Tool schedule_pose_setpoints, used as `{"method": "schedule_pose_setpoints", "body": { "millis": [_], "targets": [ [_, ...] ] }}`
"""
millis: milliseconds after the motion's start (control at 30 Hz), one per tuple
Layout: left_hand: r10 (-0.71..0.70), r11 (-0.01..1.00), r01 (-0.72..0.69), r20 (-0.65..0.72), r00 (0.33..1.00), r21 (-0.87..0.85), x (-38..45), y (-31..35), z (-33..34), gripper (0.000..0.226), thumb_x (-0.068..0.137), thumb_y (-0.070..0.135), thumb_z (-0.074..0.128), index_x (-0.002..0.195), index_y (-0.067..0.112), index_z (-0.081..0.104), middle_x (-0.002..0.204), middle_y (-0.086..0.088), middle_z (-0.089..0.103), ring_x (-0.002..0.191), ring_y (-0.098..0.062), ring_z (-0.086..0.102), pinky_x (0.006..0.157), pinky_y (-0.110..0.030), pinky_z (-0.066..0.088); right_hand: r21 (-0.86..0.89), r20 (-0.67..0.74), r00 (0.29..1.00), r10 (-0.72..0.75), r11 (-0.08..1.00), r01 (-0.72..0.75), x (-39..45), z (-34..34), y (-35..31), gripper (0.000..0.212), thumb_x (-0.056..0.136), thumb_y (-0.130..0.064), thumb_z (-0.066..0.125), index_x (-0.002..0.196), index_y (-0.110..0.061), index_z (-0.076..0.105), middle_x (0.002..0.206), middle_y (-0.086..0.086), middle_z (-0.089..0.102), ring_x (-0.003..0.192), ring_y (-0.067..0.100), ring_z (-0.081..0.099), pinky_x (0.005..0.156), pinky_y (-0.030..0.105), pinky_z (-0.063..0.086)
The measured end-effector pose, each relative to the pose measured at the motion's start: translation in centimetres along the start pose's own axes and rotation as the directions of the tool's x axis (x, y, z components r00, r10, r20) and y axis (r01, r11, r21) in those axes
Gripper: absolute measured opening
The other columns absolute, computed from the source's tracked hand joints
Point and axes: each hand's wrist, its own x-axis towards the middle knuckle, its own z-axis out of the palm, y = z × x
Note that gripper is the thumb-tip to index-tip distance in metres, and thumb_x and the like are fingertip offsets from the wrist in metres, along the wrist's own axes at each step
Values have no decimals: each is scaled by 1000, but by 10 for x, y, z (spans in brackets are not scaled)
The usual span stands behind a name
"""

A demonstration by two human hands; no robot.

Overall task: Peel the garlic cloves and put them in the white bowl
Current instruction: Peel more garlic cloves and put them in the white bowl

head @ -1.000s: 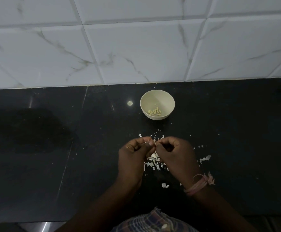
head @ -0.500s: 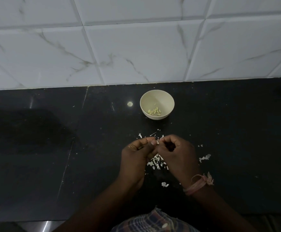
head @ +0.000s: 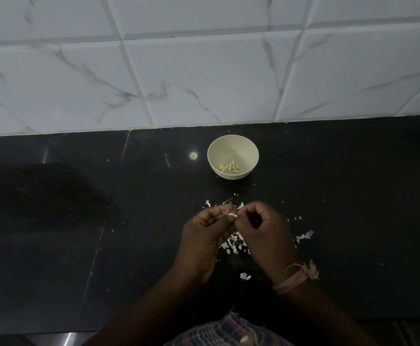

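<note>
Both hands pinch one clove (head: 232,214) between their fingertips: left hand (head: 207,231) curled round its left end, right hand (head: 261,229) curled at its right. Only a pale sliver of the clove shows; the fingers hide the rest, so its long axis cannot be fixed, though the visible part runs roughly left to right. It is held above the counter (head: 54,245), near side of the bowl (head: 232,146), which holds peeled cloves (head: 229,167). Skins (head: 232,243) lie scattered beneath the hands. Black polished counter; white marbled wall tiles (head: 204,71); dim light.
</note>
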Motion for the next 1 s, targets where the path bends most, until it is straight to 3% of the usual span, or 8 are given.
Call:
{"method": "schedule_pose_setpoints", "body": {
  "millis": [133, 200, 300, 433, 533, 767, 1000],
  "targets": [
    [30, 999, -31, 5, 1000, 39, 0, 2, -2, 26, 81, -1, 74, 107, -3, 72, 99, -20, 75, 94, -29, 74, 85, -36, 61, 89, -62, 998, 31, 996, -26, 4, -2, 2, 13, 93, -17, 62, 86, -23, 70, 79, -8, 69, 73, 1, 64, 64, 18, 48],
    [52, 997, -53, 14, 999, 48, -1, 2, -3, 27, 78, 1, 76, 104, -1, 73, 99, -20, 74, 94, -31, 74, 82, -37, 61, 66, -48, 999, -4, 998, 8, 5, -6, 5, 17, 93, -21, 53, 92, -27, 70, 89, -9, 70, 82, 4, 66, 70, 27, 54],
    [121, 988, -122, 20, 992, 92, -2, 4, -2, 20, 77, 0, 78, 96, 5, 75, 99, -20, 73, 93, -32, 74, 83, -39, 60, 61, -30, 999, -17, 998, 19, 5, -10, 7, 13, 94, -19, 61, 90, -28, 69, 80, -6, 70, 73, 12, 67, 66, 40, 58],
    [222, 950, -226, 43, 974, 217, -2, 4, -2, 16, 83, -3, 75, 92, 11, 74, 100, -21, 74, 92, -29, 72, 87, -40, 60, 37, -13, 994, -109, 993, 110, 5, -11, 2, 6, 93, -19, 71, 91, -24, 74, 85, -11, 71, 81, 4, 68, 72, 25, 56],
    [238, 953, -236, 13, 971, 192, -2, 7, -2, 19, 80, -2, 77, 97, 5, 70, 98, -22, 74, 91, -28, 73, 85, -37, 60, 29, -1, 990, -142, 989, 142, 5, -9, -2, 13, 90, -11, 72, 96, -23, 76, 92, -12, 72, 87, 3, 69, 75, 23, 57],
    [286, 890, -265, -2, 958, 372, -4, 12, -1, 14, 85, 2, 77, 96, 10, 79, 91, -6, 79, 87, -20, 77, 77, -26, 60, -54, -8, 961, -277, 960, 276, 3, -6, -8, 11, 86, -8, 76, 94, -16, 78, 87, -12, 72, 81, 0, 69, 69, 11, 53],
    [239, 909, -222, -6, 971, 351, -4, 10, -1, 14, 87, 4, 75, 97, 11, 81, 96, -11, 79, 95, -28, 76, 87, -38, 59, -62, -5, 977, -215, 975, 214, 6, -2, -4, 6, 87, -15, 75, 90, -20, 76, 81, -13, 71, 77, 4, 69, 68, 26, 58]
  ]
}}
